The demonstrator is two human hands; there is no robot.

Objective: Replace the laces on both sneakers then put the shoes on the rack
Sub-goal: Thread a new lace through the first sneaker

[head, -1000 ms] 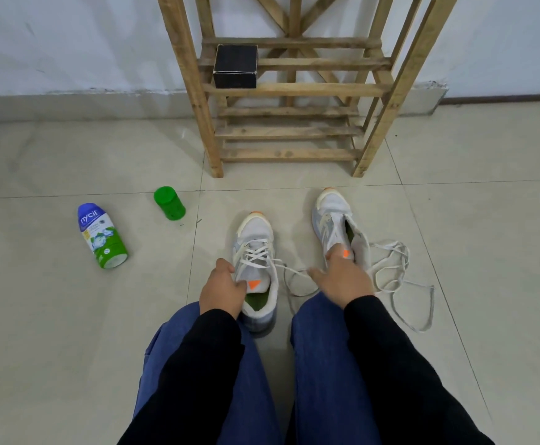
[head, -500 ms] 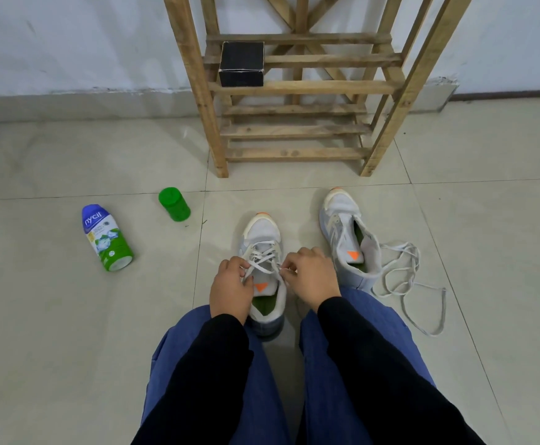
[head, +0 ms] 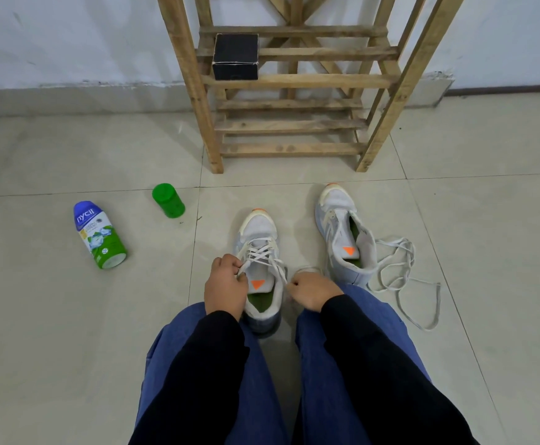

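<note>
Your left grip (head: 225,285) is pinching the threaded lace (head: 262,252) on the nine o'clock side of the laced sneaker (head: 259,228), thumb and fingers closed on a strand right by the tongue. Your right grip (head: 310,292) is curled tight at the shoe's four o'clock, and a strand of that same lace runs down from the top eyelets straight into it.

That sneaker sits on the floor (head: 69,316) between your knees, toe pointing to twelve. The unlaced sneaker (head: 336,200) stands just beside it at two o'clock, with its tongue open and green insole showing. The loose lace (head: 390,241) is sprawled over the tiles off its three o'clock side.

Dead ahead at twelve, the wooden rack (head: 182,59) stands by the wall, with a black box (head: 235,56) on a shelf at its left end. Out at ten o'clock is a green cap (head: 168,200). Further round towards nine, a bottle (head: 100,236) lies on its side, well apart from both shoes.
</note>
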